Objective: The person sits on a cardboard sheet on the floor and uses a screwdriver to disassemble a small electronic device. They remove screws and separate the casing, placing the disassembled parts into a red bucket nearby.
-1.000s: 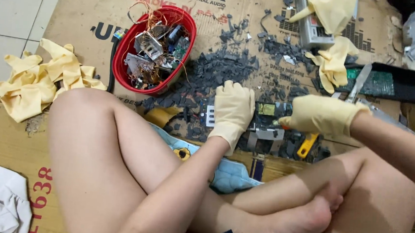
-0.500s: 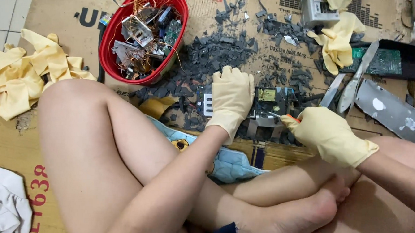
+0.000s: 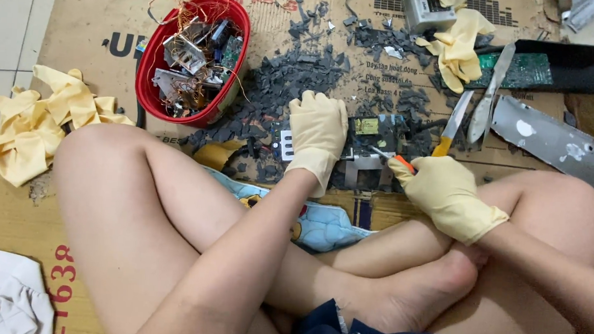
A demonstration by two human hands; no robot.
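While the left hand [image 3: 317, 135] presses flat, palm down, on the circuit board [image 3: 362, 147] at the centre of the frame, the right hand [image 3: 444, 194] is wrapped tight around a small screwdriver [image 3: 387, 156] with an orange handle, whose thin tip rests on the board's right part. Both hands wear pale yellow rubber gloves. The board lies on flattened cardboard [image 3: 80, 47] just in front of the person's crossed legs, and it keeps a yellow component and some metal fittings, so by the look of it the stripping of this piece is only partly done.

Much seems already finished. The red bowl [image 3: 230, 82] in the upper left of the frame is heaped with pulled parts, copper wire and small boards. A wide scatter of dark grey fragments [image 3: 295, 72] spreads across the upper middle, around and above the board. To the right of the hands lie a knife with an orange handle [image 3: 451, 124] and a second blade [image 3: 486, 106] just beside it, both untouched.

More appears to be waiting. A green board [image 3: 529, 67] sits in a black tray in the upper right, a grey metal plate [image 3: 556, 140] lies below it, and a silvery metal box [image 3: 427, 11] shows at the top edge. Spent yellow gloves [image 3: 31, 126] are piled at the left edge, with another pair [image 3: 459, 43] near the top middle.
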